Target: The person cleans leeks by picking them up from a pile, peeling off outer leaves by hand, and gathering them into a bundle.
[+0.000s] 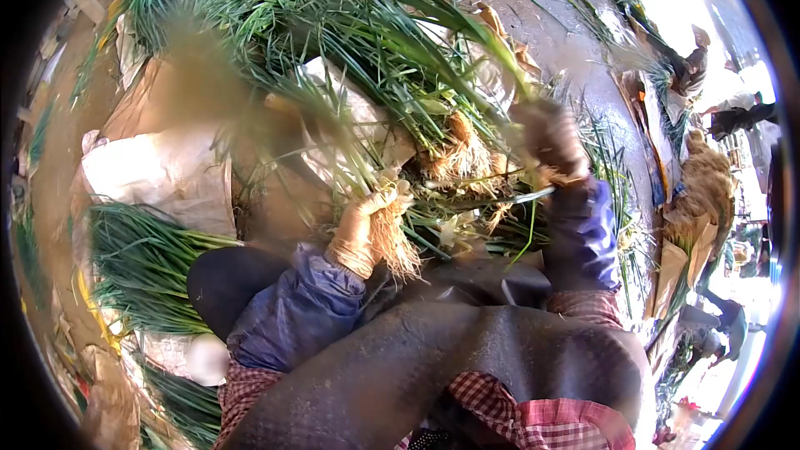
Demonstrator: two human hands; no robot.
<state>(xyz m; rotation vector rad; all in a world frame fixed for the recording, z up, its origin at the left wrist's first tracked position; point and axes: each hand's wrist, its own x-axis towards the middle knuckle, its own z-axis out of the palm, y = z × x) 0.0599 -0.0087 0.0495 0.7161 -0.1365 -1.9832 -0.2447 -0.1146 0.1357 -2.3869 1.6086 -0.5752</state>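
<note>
My left hand [367,223], in a pale yellowish glove, is closed around a bunch of green onions [358,168]. Their stringy roots [394,242] hang out below the fist, and the leaves fan upward into a blur. On the right, my gloved right hand [552,140] is smeared by motion, so its fingers do not show. Long green leaves [508,54] run down to that hand, but whether it grips them is unclear. Between the hands lie rooted green onions [458,150] and loose trimmings [457,229].
A big heap of green onions [292,12] spreads ahead. Another bundle [154,250] rests at my left beside a pale sheet [162,171]. A dark apron [467,350] covers my lap. At the far right, another person [693,67] is near more bundles. Brown blurs hide part of the left-centre.
</note>
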